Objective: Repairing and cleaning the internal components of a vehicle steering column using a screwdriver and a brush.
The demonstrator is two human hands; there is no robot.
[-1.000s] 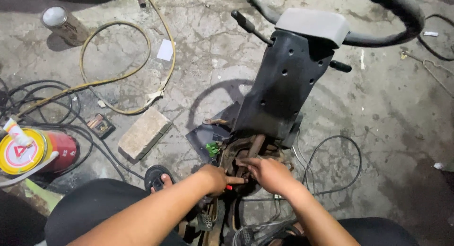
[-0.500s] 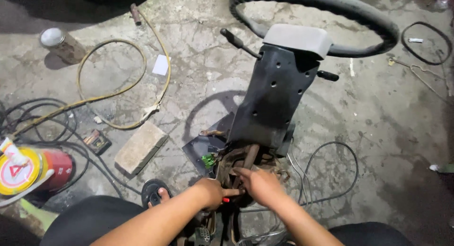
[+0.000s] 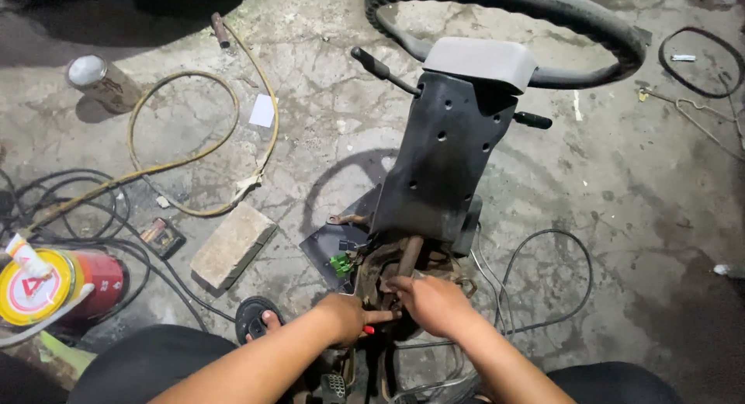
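A black steering column (image 3: 446, 163) with a grey pad and a black steering wheel (image 3: 543, 16) lies on the concrete floor. Its rusty lower end (image 3: 392, 264) is just in front of me. My left hand (image 3: 345, 319) is closed around a small red-handled tool (image 3: 371, 329) and pressed against that rusty part. On the same part rests my right hand (image 3: 431, 303), fingers curled over the metal near a rusty shaft. A green connector (image 3: 340, 263) sits beside the joint.
A paving brick (image 3: 233, 245) lies to the left, near a yellow hose loop (image 3: 194, 140), black cables (image 3: 70, 210) and a red-and-yellow can (image 3: 46, 284). A tin can (image 3: 101, 82) stands far left. Thin wires (image 3: 543, 280) curl on the right.
The view has tilted down and moved closer, so the column and wheel sit lower in the frame. Both hands stay on the rusty lower end, barely shifting.
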